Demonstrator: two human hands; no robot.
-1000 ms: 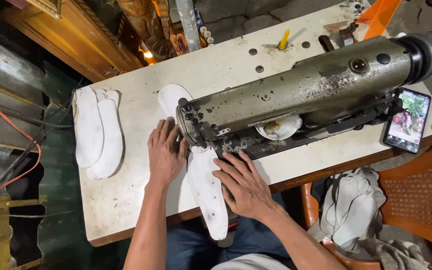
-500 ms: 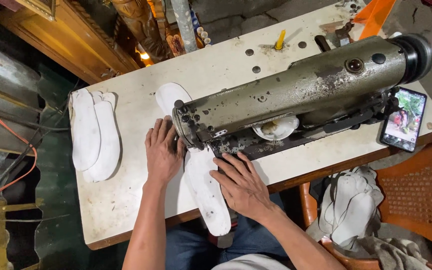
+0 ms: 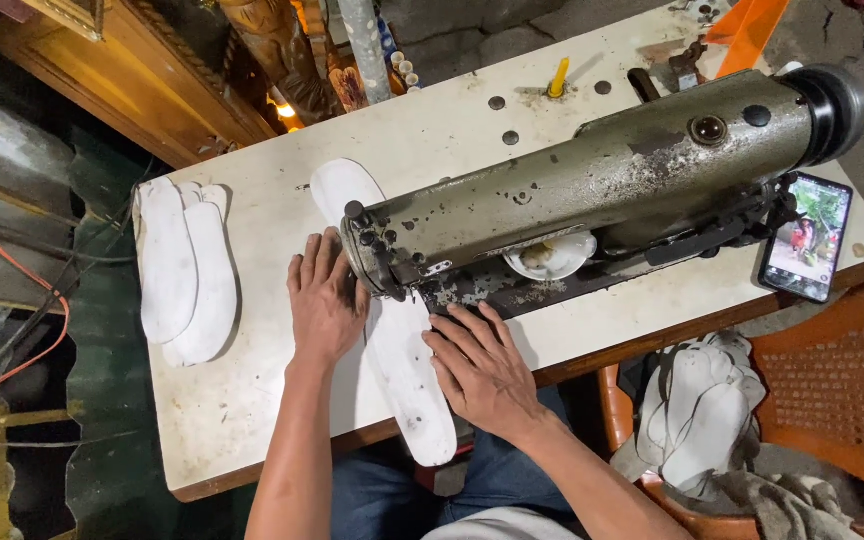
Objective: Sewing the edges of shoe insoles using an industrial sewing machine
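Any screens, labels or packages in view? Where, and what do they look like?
Phone: lies flat on the white table's right edge, beside the sewing machine; dark rectangle, screen lit with a green, colourful picture.
No packages, labels or signs that I can make out.

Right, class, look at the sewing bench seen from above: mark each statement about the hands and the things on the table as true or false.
1. Both hands, left hand and right hand, rest flat on the white sole piece. True.
2. The sole piece lies clear of the sewing machine. False: it passes under the machine's head.
3. A phone lies at the table's right edge. True.
4. The stack of white soles sits to the right of the machine. False: it is left.
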